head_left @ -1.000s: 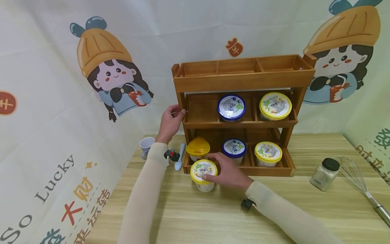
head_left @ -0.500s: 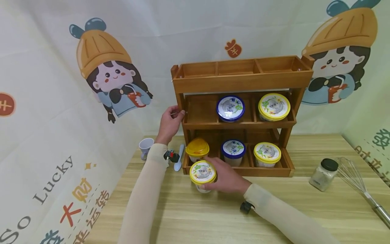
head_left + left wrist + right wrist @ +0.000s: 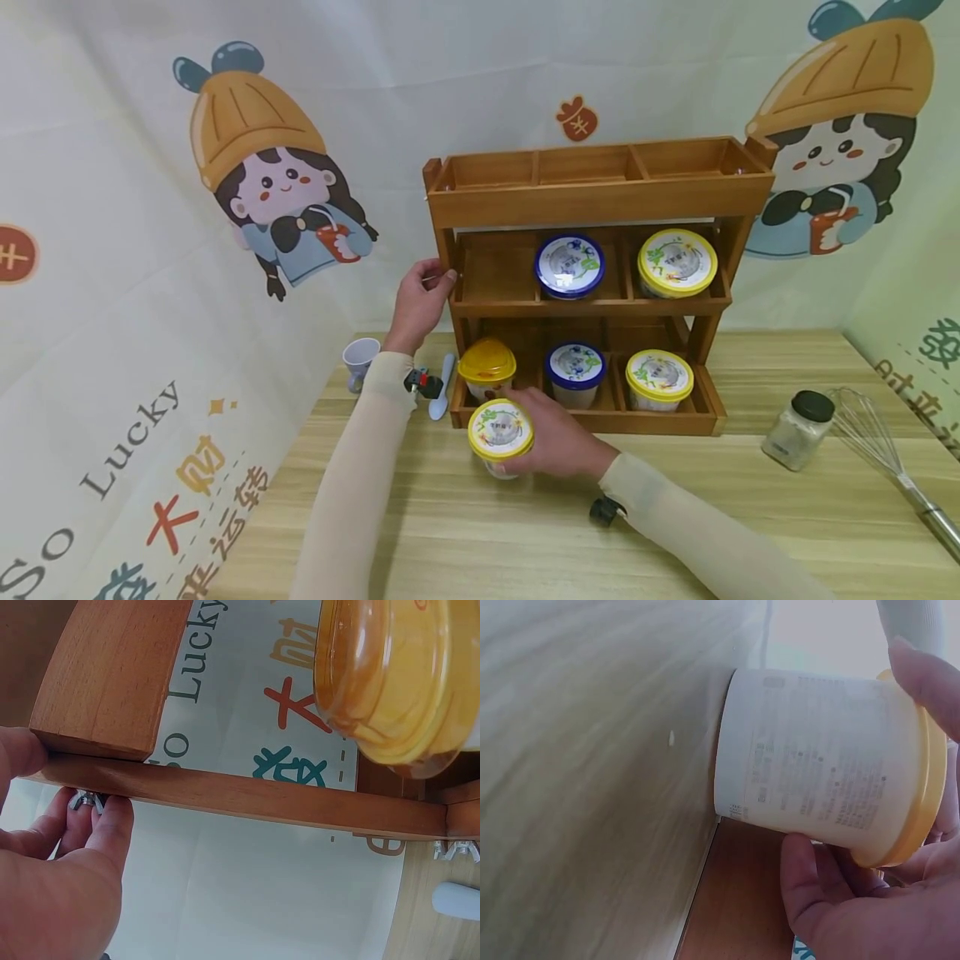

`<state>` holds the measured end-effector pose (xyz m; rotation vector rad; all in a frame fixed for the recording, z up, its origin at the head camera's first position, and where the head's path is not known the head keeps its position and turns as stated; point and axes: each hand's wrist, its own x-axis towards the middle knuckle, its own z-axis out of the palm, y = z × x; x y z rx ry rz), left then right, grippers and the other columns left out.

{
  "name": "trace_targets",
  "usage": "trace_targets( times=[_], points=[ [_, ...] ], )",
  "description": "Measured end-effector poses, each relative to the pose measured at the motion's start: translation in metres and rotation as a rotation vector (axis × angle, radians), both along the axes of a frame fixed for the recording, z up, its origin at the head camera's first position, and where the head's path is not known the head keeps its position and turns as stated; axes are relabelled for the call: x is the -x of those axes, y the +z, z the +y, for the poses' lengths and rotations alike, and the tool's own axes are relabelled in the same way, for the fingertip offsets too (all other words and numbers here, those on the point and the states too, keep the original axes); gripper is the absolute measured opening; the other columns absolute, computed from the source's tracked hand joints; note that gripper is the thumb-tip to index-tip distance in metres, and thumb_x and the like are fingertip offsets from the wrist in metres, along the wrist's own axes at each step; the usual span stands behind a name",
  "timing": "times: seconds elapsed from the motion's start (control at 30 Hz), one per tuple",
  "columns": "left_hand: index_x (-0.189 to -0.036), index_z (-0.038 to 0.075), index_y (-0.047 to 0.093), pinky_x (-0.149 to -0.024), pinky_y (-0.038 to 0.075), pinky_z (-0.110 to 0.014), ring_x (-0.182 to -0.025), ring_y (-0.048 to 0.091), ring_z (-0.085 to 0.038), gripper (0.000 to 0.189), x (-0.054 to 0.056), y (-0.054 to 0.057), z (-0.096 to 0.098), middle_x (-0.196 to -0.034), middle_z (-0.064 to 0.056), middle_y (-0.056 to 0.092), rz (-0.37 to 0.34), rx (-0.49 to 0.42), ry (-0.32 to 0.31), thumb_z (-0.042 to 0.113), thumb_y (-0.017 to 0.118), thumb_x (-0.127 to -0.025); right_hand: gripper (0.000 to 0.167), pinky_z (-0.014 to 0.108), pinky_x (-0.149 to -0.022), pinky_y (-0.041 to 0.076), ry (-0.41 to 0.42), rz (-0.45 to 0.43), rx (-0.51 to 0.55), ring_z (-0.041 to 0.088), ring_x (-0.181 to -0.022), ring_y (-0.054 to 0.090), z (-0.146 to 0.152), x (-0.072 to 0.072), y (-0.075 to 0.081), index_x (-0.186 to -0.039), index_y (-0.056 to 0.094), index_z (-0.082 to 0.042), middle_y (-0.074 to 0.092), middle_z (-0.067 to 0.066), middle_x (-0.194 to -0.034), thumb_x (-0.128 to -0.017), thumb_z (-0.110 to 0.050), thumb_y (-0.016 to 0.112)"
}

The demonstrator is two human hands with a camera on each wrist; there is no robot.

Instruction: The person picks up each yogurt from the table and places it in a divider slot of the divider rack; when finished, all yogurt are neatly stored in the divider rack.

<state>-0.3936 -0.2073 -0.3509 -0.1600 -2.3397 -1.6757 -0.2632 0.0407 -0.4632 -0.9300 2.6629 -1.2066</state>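
My left hand (image 3: pixel 420 304) grips the left upright (image 3: pixel 247 796) of a brown three-tier wooden rack (image 3: pixel 600 200). In the left wrist view, its fingers surround a wing nut (image 3: pixel 88 799) on the upright's side, with the thumb on the other face. At the rack's lower left, my right hand (image 3: pixel 558 433) holds a white paper tub (image 3: pixel 817 750) by its side, just under its yellow lid (image 3: pixel 501 429). The tub stands upright with its base at the tabletop. Right behind it, a cup with an orange-yellow domed lid (image 3: pixel 487 360) sits in the bottom tier's left compartment.
Blue-lidded tubs (image 3: pixel 570 267) and yellow-lidded tubs (image 3: pixel 677 262) occupy the middle and right compartments of the lower two tiers. A white cup (image 3: pixel 361 354) and a pale blue spoon (image 3: pixel 442 392) lie left. A black-capped jar (image 3: pixel 798 429) and a whisk (image 3: pixel 892 458) are right.
My right thumb has moved off the lid's top and down to the tub's side, so the hand now grips it. The tub has shifted slightly toward me. My left hand stays put.
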Motion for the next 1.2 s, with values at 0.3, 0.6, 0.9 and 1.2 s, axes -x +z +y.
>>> trace_targets(
  times=[0.3,0.6,0.9,1.2],
  points=[
    [-0.149,0.007,0.052,-0.116,0.05,-0.046,-0.135,0.058,-0.032,0.053,0.0,0.0,0.001,-0.146,-0.015,0.058,0.002,0.006,0.005,0.035,0.064,-0.106,0.116,0.048,-0.104,0.052,-0.006,-0.012,0.054,0.019,-0.115,0.057,0.005,-0.004,0.002,-0.158,0.046,-0.014,0.056,0.004,-0.133,-0.064,-0.053,0.099],
    [-0.149,0.007,0.052,-0.116,0.05,-0.046,-0.135,0.057,-0.032,0.053,-0.001,0.0,0.001,-0.146,-0.015,0.058,0.0,0.007,0.007,0.036,0.064,-0.106,0.111,0.047,-0.107,0.051,0.01,0.027,0.111,0.018,-0.12,0.057,0.009,-0.006,0.018,-0.156,0.045,-0.019,0.055,-0.001,-0.136,-0.065,-0.052,0.099],
    [-0.15,0.007,0.051,-0.116,0.05,-0.046,-0.135,0.057,-0.032,0.054,-0.003,0.001,0.001,-0.147,-0.015,0.058,-0.008,0.004,0.009,0.036,0.064,-0.106,0.11,0.049,-0.11,0.053,-0.004,0.107,0.135,0.02,-0.122,0.059,0.012,-0.004,0.038,-0.155,0.047,-0.014,0.057,0.001,-0.137,-0.065,-0.044,0.101],
    [-0.149,0.004,0.052,-0.116,0.049,-0.049,-0.135,0.057,-0.034,0.053,-0.003,0.001,0.002,-0.146,-0.017,0.058,0.011,-0.016,-0.003,0.033,0.064,-0.106,0.112,0.052,-0.108,0.053,-0.036,0.134,0.17,0.026,-0.128,0.06,0.021,0.0,0.068,-0.16,0.041,-0.011,0.058,0.005,-0.143,-0.069,-0.041,0.1]
  ],
)
